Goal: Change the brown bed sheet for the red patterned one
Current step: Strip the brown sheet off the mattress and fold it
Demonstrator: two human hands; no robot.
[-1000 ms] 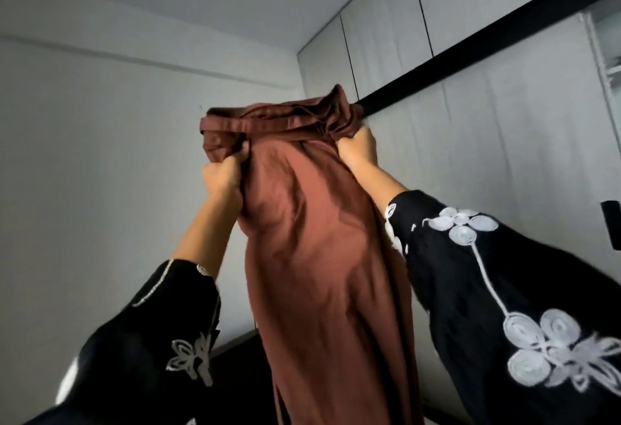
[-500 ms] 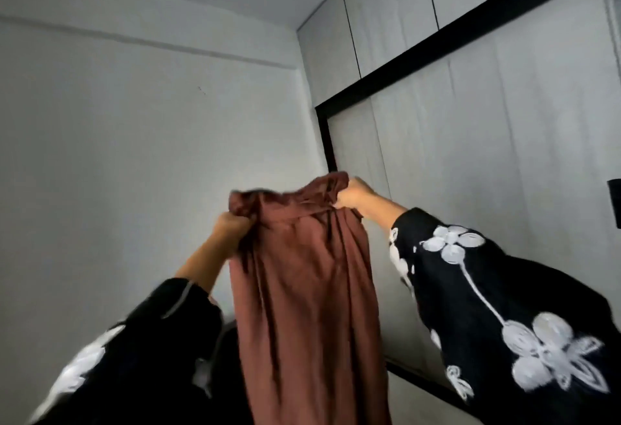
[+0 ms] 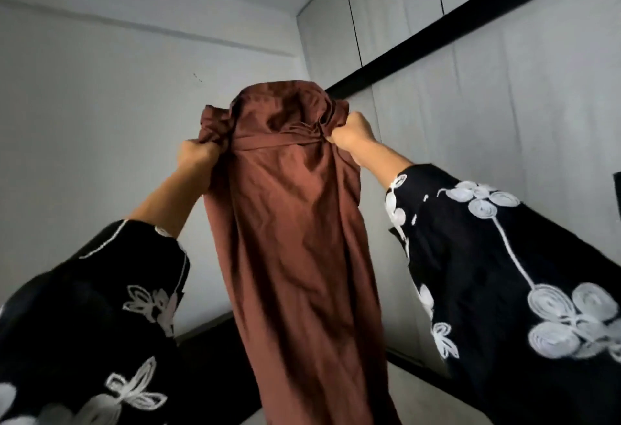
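The brown bed sheet (image 3: 295,240) hangs in a long folded column in front of me, its top bunched and flopping over. My left hand (image 3: 196,156) grips the bunched top edge on the left side. My right hand (image 3: 353,134) grips the top edge on the right, fingers curled into the gathered cloth. Both arms are raised, in black sleeves with white embroidery. The sheet's lower end runs out of the frame. The red patterned sheet and the bed are not in view.
A plain white wall (image 3: 84,129) fills the left side. A grey wardrobe (image 3: 487,95) with a black horizontal band stands on the right, close to my right arm. A dark edge shows low behind the sheet.
The sheet dropped lower half a second ago, and both hands have since lifted it back up. The top edge now billows up and folds over above my hands.
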